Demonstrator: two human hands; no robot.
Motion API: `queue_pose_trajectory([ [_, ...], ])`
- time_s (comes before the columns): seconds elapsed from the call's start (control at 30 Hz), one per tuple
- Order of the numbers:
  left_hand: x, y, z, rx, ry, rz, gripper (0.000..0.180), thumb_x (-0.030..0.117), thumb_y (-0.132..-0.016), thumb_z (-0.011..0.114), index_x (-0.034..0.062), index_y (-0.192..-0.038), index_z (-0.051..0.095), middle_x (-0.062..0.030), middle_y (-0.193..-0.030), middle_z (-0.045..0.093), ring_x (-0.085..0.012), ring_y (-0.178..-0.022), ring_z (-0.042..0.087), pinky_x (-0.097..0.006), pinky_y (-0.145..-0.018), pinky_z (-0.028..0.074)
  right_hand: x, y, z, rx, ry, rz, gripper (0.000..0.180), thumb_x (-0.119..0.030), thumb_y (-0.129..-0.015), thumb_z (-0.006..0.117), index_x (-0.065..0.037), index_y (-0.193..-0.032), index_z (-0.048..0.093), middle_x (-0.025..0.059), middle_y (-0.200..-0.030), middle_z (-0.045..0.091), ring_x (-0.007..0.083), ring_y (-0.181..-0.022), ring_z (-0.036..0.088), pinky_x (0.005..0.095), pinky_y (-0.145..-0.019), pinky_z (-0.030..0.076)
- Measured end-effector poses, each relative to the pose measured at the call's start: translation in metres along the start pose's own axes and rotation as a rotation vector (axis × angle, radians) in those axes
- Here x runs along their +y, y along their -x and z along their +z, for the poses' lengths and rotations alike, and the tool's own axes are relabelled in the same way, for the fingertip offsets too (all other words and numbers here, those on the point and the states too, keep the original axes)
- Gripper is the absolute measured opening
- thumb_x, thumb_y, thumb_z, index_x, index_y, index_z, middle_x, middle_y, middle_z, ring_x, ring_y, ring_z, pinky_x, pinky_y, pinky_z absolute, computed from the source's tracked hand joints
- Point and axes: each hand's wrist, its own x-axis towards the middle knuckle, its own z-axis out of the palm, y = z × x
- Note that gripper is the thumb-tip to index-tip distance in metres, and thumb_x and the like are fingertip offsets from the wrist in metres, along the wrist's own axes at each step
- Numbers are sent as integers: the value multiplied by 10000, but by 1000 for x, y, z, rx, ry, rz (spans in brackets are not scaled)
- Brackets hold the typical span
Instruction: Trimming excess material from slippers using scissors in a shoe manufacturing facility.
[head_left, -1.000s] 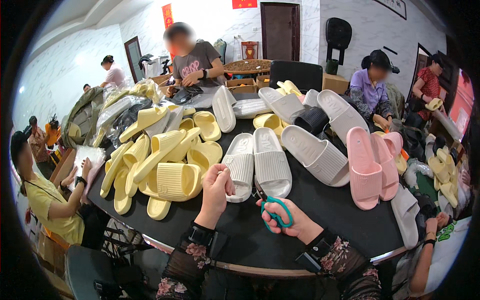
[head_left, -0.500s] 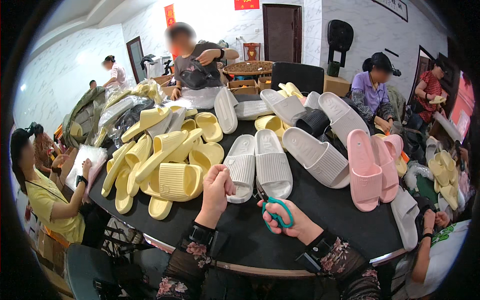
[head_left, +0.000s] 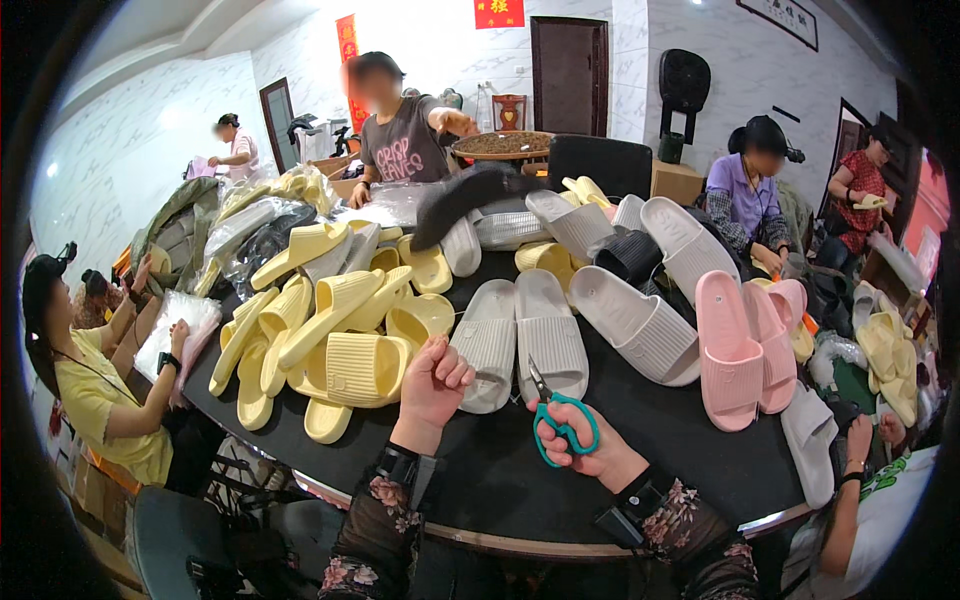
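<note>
My right hand [head_left: 590, 445] grips small scissors with teal handles [head_left: 598, 425]. Their dark blades point up and are parted a little, in front of a pair of light grey slide slippers [head_left: 488, 335]. The pair lies side by side at the middle of the black table [head_left: 500, 470]. My left hand [head_left: 432, 390] is closed with the fingers curled in, left of the scissors. Anything inside that fist is hidden. Beside it lies a heap of yellow slippers [head_left: 365, 365]. Beyond the pair, a blurred black slipper [head_left: 460, 208] is in the air over the table.
Grey slippers [head_left: 635, 325] and pink slippers [head_left: 728, 345] lie to the right; a grey one [head_left: 808, 440] rests near the right edge. Plastic-wrapped slippers [head_left: 255, 240] pile up at the back left. One co-worker [head_left: 400, 140] stands across the table; others sit at both sides.
The black slipper has come into view in the air from the co-worker across the table, whose arm now reaches out. My scissors have shifted slightly right, with blades now parted. My left hand stays closed.
</note>
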Motion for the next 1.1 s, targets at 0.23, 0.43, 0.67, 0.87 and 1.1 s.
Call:
queue_pose_trajectory([
  [0.23, -1, -3, -3, -26, 17, 16, 162, 173, -945, 463, 121, -791, 460, 35, -520, 310, -117, -481, 325, -288, -554, 342, -2, 1, 2, -5, -26, 9, 318, -188, -905, 526, 6, -1145, 449, 34, -711, 526, 101, -507, 473, 238, -386, 386],
  [0.43, -4, -6, -8, -37, 11, 28, 148, 167, -944, 461, 118, -805, 464, 32, -517, 323, -118, -475, 339, -290, -551, 351, -3, 3, 2, 2, 23, 10, 320, -186, -902, 532, 5, -1145, 451, 32, -711, 527, 98, -502, 471, 238, -386, 385],
  [0.67, 1, -4, -6, -54, 29, 36, 145, 170, -946, 464, 120, -810, 474, 39, -508, 301, -114, -473, 341, -284, -543, 346, 2, 2, 4, -10, 65, 4, 328, -202, -902, 546, -3, -1149, 463, 22, -715, 525, 87, -512, 467, 229, -396, 373],
  [0.87, 19, 19, 12, -79, -18, 75, 145, 156, -950, 440, 110, -819, 484, 39, -506, 289, -112, -449, 331, -292, -520, 349, 2, 2, 1, -17, 89, -6, 361, -228, -900, 562, 0, -1161, 461, 20, -722, 531, 80, -518, 473, 222, -395, 373],
  [1.1, 72, 155, 9, -64, -664, 98, 116, 108, -878, 552, 52, -805, 482, -22, -432, 400, -145, -340, 382, -314, -418, 407, 4, 1, 2, -36, 78, -1, 327, -218, -903, 564, 2, -1131, 483, 22, -725, 528, 82, -513, 471, 222, -390, 377],
])
